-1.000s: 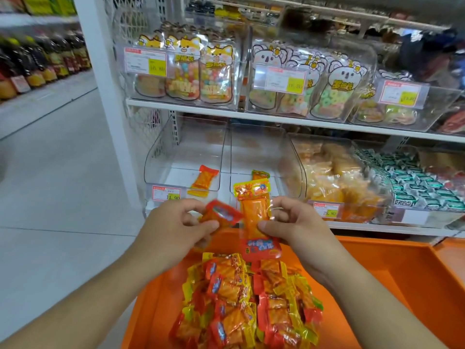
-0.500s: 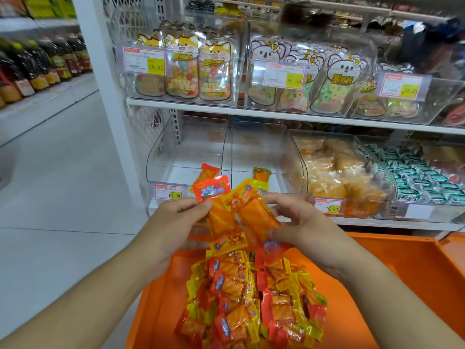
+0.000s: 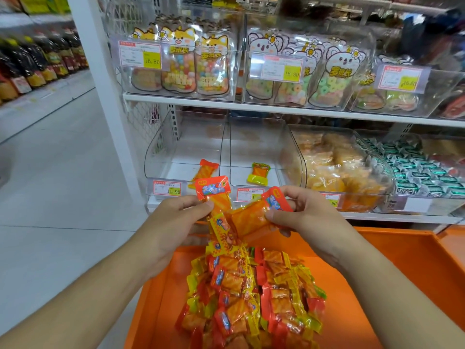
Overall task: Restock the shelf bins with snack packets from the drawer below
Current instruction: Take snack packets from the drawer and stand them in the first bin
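Above the orange drawer [image 3: 402, 260], both hands' fingers [image 3: 198, 205] pinch red-ended packets [image 3: 214, 188].

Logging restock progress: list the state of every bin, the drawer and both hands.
Left hand: pinches a red-topped packet, upright.
Right hand: grips a red-ended packet, tilted.
Left clear bin: nearly empty, one red-ended packet inside.
Middle clear bin: nearly empty, one yellow-ended packet inside.
Third bin: well filled with orange packets.
Orange drawer: open, holding a heap of packets.
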The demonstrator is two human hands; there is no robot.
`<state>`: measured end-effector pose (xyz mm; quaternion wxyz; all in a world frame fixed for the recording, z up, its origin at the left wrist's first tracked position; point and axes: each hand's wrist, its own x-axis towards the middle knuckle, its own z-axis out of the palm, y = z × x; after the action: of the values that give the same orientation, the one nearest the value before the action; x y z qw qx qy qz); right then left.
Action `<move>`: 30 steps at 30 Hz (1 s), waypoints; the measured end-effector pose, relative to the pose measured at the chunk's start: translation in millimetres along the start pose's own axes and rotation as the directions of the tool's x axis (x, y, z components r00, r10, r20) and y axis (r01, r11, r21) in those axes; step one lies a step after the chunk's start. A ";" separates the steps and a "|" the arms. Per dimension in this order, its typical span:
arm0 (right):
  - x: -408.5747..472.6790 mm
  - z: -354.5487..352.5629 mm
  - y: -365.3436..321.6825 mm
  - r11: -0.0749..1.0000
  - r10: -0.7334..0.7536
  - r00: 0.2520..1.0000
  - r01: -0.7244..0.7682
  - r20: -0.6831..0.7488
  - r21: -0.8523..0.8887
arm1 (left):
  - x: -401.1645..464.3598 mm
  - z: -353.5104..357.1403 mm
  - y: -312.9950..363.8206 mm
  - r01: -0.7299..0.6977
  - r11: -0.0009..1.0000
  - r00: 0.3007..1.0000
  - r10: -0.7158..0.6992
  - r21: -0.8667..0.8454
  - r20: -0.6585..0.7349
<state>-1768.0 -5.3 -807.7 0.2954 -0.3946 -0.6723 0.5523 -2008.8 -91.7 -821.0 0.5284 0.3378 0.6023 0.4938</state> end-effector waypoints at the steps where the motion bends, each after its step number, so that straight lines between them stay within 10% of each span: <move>1: 0.0 -0.1 -0.6 1.000 -0.002 1.000 0.002 0.005 -0.004 | -0.1 0.6 0.2 -0.001 1.000 1.000 0.001 0.001 0.002; 20: 5.4 30.0 5.8 1.000 -0.007 0.961 0.003 -0.278 -0.015 | -5.9 21.6 -18.8 -0.123 0.954 0.988 0.092 0.274 0.124; 30: 21.0 49.2 15.2 0.995 0.073 0.982 -0.084 -0.171 -0.058 | 4.1 17.3 -19.3 -0.114 0.943 0.993 0.106 0.313 0.042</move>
<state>-1816.6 -11.2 -833.9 0.3162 -0.4757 -0.6464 0.5059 -1990.7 -89.2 -839.9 0.4468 0.4569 0.6469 0.4161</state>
